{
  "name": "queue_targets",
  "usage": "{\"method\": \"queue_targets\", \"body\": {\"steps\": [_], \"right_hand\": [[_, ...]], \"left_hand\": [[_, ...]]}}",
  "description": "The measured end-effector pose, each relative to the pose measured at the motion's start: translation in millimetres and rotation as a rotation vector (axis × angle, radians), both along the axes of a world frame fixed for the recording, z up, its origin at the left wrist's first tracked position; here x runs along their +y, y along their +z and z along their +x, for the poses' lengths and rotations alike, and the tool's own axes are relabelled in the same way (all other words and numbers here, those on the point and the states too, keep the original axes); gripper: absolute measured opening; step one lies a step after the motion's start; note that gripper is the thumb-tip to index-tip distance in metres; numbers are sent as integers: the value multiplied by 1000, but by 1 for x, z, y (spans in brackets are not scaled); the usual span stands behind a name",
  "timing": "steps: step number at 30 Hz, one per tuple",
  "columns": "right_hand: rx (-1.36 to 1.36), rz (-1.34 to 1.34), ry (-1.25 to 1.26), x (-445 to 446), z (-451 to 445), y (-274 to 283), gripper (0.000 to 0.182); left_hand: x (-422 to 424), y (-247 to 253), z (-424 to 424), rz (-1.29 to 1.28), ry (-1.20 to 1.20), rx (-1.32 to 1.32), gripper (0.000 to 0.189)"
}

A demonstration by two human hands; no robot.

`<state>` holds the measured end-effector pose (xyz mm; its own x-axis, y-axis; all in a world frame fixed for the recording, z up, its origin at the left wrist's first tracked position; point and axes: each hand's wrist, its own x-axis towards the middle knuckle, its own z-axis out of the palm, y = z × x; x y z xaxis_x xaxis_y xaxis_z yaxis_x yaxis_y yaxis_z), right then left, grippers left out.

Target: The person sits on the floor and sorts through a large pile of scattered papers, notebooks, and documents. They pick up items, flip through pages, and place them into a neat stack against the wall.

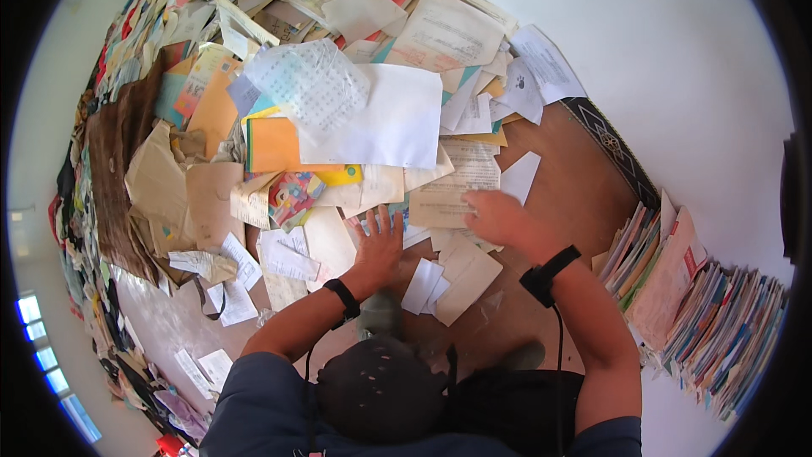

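My left hand [379, 247] lies with spread fingers on loose papers at the lower edge of a large paper heap. To its right, my right hand [495, 217] is over a printed sheet [451, 185], its fingers bent; whether they pinch the sheet is not clear. Beyond both hands are a large white sheet [406, 114] and a crumpled clear plastic bag [311, 79]. An orange folder [273, 145] and a booklet with a colourful picture [295, 197] lie to the left. Nearer to me is a tan sheet [469, 276] with small white papers [422, 285] beside it.
Rows of upright books and papers [723, 330] stand along the wall at the right, near a black patterned border strip [609, 146]. A brown bag or sheet [120, 171] and crumpled brown paper [162, 187] lie at the left. Further piles run along the left side.
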<state>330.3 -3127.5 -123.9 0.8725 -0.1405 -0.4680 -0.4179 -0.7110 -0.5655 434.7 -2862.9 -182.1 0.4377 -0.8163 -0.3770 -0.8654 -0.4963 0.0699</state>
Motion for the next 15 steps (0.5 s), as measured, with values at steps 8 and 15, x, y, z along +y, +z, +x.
{"method": "queue_targets", "body": {"steps": [8, 15], "right_hand": [[31, 73, -14, 23, -23, -18, 33], [39, 116, -124, 19, -20, -11, 36]], "left_hand": [[11, -20, 8, -102, -163, -185, 69], [31, 3, 35, -319, -350, -253, 33]]}}
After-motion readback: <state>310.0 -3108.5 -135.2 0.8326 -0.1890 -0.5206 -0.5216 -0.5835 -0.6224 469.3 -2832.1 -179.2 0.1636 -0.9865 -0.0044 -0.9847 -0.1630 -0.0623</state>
